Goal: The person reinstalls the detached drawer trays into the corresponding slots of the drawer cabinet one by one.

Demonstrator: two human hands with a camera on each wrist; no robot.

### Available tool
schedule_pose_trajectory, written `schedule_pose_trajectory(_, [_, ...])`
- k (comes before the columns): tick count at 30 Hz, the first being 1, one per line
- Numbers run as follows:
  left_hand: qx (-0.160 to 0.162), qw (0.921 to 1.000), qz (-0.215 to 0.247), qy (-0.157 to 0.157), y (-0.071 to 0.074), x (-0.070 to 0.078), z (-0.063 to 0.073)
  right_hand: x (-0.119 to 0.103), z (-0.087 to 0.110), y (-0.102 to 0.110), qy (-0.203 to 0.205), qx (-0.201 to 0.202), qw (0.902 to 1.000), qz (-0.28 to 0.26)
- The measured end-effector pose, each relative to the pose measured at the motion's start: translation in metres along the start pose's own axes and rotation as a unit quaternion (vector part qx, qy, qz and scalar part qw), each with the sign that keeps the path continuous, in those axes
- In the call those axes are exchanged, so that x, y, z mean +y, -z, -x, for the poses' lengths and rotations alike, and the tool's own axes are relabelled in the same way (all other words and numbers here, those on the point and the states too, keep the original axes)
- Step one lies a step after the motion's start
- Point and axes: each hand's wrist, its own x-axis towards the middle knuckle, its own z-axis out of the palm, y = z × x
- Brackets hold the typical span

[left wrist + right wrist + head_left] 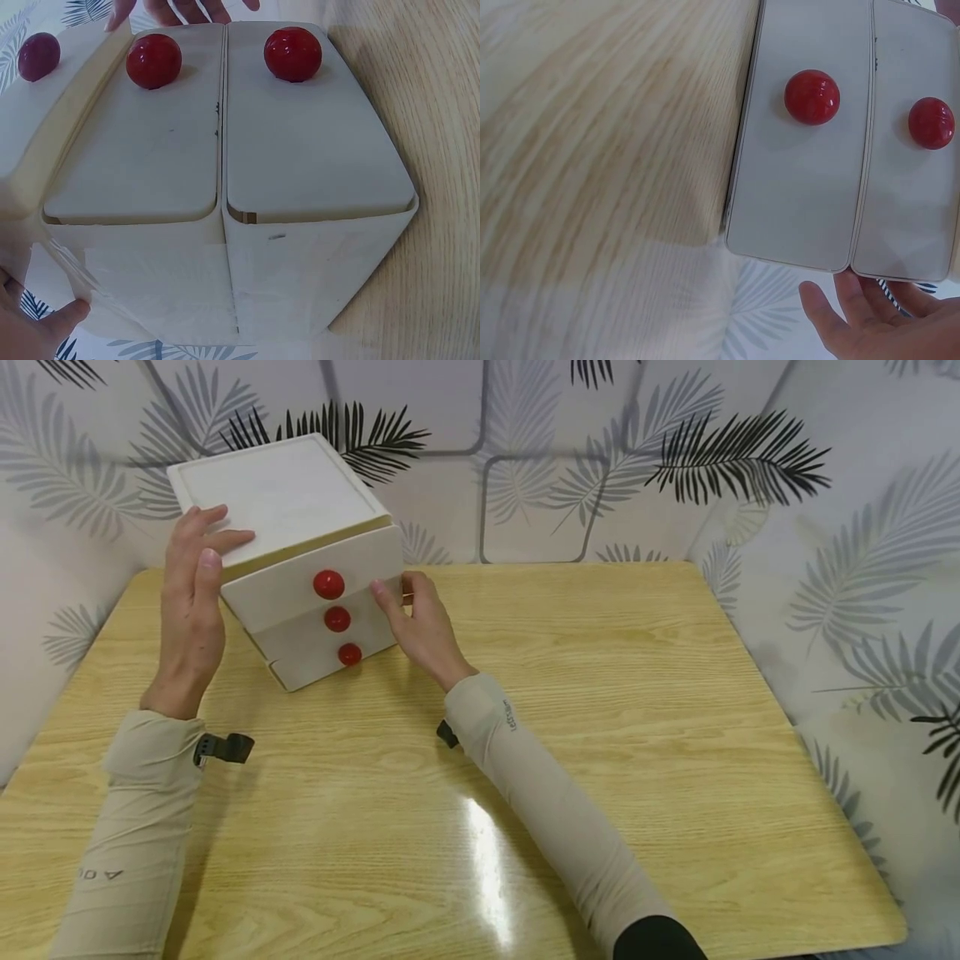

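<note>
A white drawer box [281, 485] with three stacked drawers stands at the table's back left, turned at an angle. Each drawer front has a round red knob [328, 584]. The top drawer [26, 97] juts slightly forward of the two below. My left hand [193, 602] touches the upper left edge, its fairly straight fingers reaching over the top. At the right side, my right hand [426, 631] grips the box, thumb on the front edge and fingers along the side wall. The drawers' insides are hidden.
The box stands on a wood-grain table [637, 735] with rounded corners. Behind and beside it are walls with a leaf pattern [540, 502]. Light reflects off the tabletop near the right forearm.
</note>
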Motion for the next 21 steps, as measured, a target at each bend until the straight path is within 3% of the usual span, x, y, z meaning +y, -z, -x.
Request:
schedule_pose_trajectory(8, [-0.007, 0.9998, 0.015, -0.007, -0.001, 0.012, 0.003, -0.002, -0.001, -0.001, -0.010, 0.010, 0.9999, 0.003])
schedule_pose_trajectory(15, [-0.017, 0.9997, 0.003, 0.017, -0.001, 0.030, 0.007, -0.001, -0.002, -0.003, -0.011, 0.015, 0.9998, 0.009])
schedule_pose_trajectory(21, [-0.014, 0.9997, -0.007, 0.018, -0.001, 0.033, 0.008, 0.002, -0.001, -0.003, -0.005, 0.011, 0.9997, 0.020])
